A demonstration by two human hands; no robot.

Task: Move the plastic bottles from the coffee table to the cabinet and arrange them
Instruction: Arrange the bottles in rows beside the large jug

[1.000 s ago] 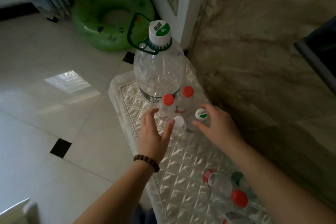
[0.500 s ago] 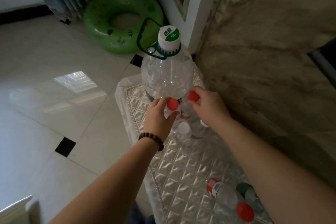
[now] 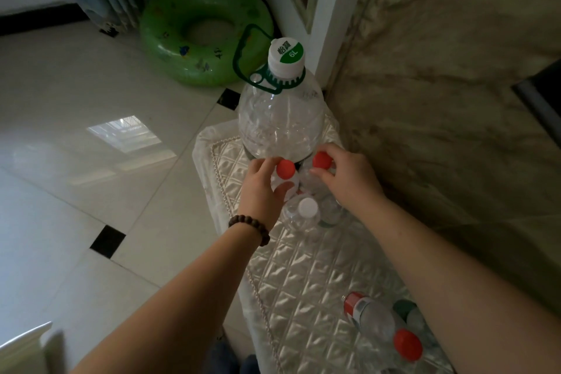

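Large clear 6L bottle (image 3: pixel 280 121): standing upright at centre frame on the quilted cabinet top (image 3: pixel 306 279), white-and-green cap uppermost. Left red-capped bottle (image 3: pixel 285 174): standing just below it, the left hand (image 3: pixel 261 191) curling its grip around the neck. Right red-capped bottle (image 3: pixel 318 165): beside the first, the right hand (image 3: pixel 349 176) closing its grip on the shoulder. White-capped bottle (image 3: pixel 305 212): standing upright just below the hands. Further bottles (image 3: pixel 382 328): lying at lower right. Green swim ring (image 3: pixel 203 30): lying on the floor, upper left.
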